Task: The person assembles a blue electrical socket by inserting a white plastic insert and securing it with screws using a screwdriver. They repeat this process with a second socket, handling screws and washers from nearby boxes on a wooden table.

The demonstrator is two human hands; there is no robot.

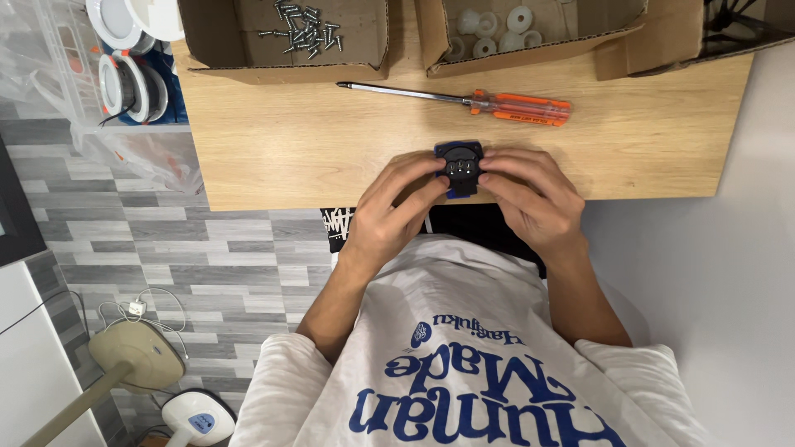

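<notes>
A small dark blue and black plastic part (460, 162) with round holes rests at the near edge of a light wooden table (331, 149). Both hands hold it. My left hand (393, 211) grips its left side with fingers curled against it. From the other side, my right hand (530, 199) pinches it with thumb and fingertips. An orange-handled screwdriver (480, 103) lies flat on the table just beyond the part, untouched.
A cardboard box (281, 37) holding several loose screws and another box (530, 29) with white plastic rings stand at the table's far edge. White round fixtures (128, 79) sit in a clear bin at left. A fan base (137, 356) stands on the grey tiled floor.
</notes>
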